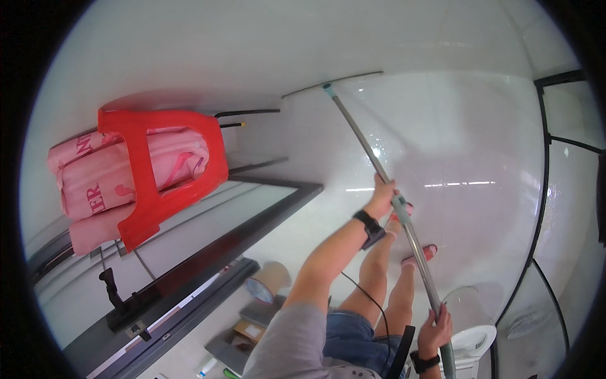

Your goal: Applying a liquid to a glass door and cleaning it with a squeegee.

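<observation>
Both of my hands grip one long metal pole with a pale green joint. My left hand wraps the pole just beyond this joint. Lower down, beside my hip, my right hand closes around the pole near its grey-green grip. At the far end, a thin, wide mop or squeegee head appears nearly edge-on where the shiny floor meets a pale wall. Whether the head touches the wall cannot be seen.
A red plastic chair with dark legs holds pink printed fabric bundles. Below it stands a dark-framed door with a handle. A white toilet is close to my right hand. Black-framed glass panels line the right.
</observation>
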A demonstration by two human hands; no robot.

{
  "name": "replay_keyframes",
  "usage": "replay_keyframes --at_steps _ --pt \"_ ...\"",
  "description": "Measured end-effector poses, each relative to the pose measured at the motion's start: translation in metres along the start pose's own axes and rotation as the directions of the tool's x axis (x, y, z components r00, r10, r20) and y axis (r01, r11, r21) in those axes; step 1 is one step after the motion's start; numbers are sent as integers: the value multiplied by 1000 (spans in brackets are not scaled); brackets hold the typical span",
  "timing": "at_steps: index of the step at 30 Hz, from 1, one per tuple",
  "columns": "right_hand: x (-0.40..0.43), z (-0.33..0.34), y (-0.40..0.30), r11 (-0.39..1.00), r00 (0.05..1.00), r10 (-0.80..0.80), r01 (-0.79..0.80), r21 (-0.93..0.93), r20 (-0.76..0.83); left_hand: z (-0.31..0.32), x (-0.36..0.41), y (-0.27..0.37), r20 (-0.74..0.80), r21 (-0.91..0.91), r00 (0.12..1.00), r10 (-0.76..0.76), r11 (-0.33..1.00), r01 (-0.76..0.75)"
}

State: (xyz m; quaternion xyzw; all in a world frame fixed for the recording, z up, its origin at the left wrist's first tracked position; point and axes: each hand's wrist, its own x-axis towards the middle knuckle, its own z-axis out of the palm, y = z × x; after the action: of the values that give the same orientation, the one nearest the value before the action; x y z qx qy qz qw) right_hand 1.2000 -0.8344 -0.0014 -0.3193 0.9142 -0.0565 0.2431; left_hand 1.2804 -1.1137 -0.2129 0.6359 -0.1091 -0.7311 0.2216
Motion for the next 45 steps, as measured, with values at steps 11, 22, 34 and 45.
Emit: replay_keyframes --at_steps 11,22,34,45 --pt "-72 -120 126 982 985 -91 65 -178 -145 104 -170 -56 386 -131 922 28 991 24" --pt "-94 -121 140 996 1000 0 -1 -91 -5 97 -187 -74 275 68 961 -41 997 23" --pt "-38 -53 125 990 989 -124 118 73 85 3 -131 -47 1 106 1000 -23 994 23" --pt "-2 -42 95 975 937 -149 85 207 317 -45 -102 -27 -84 266 996 4 964 18"
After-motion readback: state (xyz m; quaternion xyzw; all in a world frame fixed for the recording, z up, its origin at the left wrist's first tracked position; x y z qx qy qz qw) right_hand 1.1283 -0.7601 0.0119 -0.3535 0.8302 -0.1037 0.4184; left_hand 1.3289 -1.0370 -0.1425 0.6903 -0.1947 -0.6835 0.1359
